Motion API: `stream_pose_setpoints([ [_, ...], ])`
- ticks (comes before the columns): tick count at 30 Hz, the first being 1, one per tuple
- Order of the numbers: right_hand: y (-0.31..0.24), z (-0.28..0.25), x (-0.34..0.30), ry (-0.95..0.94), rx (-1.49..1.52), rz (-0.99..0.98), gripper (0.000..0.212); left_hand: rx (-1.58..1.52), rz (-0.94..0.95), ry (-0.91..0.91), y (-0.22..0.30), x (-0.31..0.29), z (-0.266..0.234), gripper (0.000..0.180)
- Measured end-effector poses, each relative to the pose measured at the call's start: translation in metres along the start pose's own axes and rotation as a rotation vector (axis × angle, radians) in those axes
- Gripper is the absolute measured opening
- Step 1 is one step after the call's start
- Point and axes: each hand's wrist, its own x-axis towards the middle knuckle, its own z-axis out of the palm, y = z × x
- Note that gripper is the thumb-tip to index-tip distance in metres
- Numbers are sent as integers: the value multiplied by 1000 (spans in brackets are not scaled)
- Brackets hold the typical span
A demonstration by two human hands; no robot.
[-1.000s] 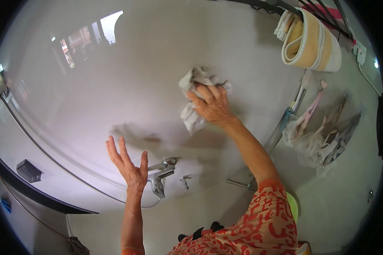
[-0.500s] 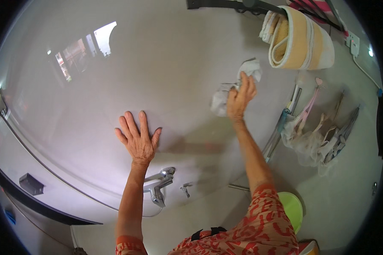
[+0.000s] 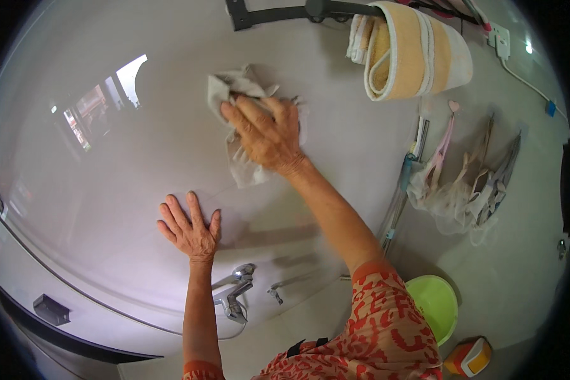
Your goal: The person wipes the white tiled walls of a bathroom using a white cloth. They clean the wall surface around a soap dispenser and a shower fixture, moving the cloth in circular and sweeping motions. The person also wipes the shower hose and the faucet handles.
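Note:
A pale, crumpled cloth (image 3: 228,84) lies bunched under my right hand (image 3: 264,132), whose fingers are curled over it and press it to the glossy light wall (image 3: 171,139). One end of the cloth hangs below the palm. Lower and to the left, my left hand (image 3: 192,234) rests flat on the same wall with its fingers spread, holding nothing. Just below that hand sits a chrome mixer tap (image 3: 235,297), partly behind my left forearm. A small chrome valve (image 3: 275,294) is beside the tap.
A folded yellow-and-white towel (image 3: 418,50) hangs from a dark rack (image 3: 278,15) at upper right. Mesh bags (image 3: 449,196) and thin poles (image 3: 399,196) hang on the right wall. A green basin (image 3: 434,307) stands below. A shower hose (image 3: 76,285) curves along the left; a grey box (image 3: 51,310) is nearby.
My right hand has swept the cloth leftward across the wall. The left hand stays flat on the wall. The whole view has shifted somewhat.

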Motion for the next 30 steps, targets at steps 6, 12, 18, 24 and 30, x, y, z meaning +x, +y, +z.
stream_pose_setpoints([
  [6, 90, -16, -9, 3, -148, 183, 52, 6, -4, 6, 4, 1, 1, 66],
  [12, 175, -50, -89, -319, -224, 546, 50, 26, -10, -13, 4, 0, 2, 68],
  [18, 213, -83, -170, -310, -294, 906, 52, 55, -1, 18, 6, 2, 1, 66],
  [24, 223, -92, -211, -193, -294, 1257, 56, 44, -17, -6, 9, 5, -2, 67],
  [30, 157, -57, -187, 27, -279, 1157, 54, 38, -15, 11, 10, 5, -1, 68],
])
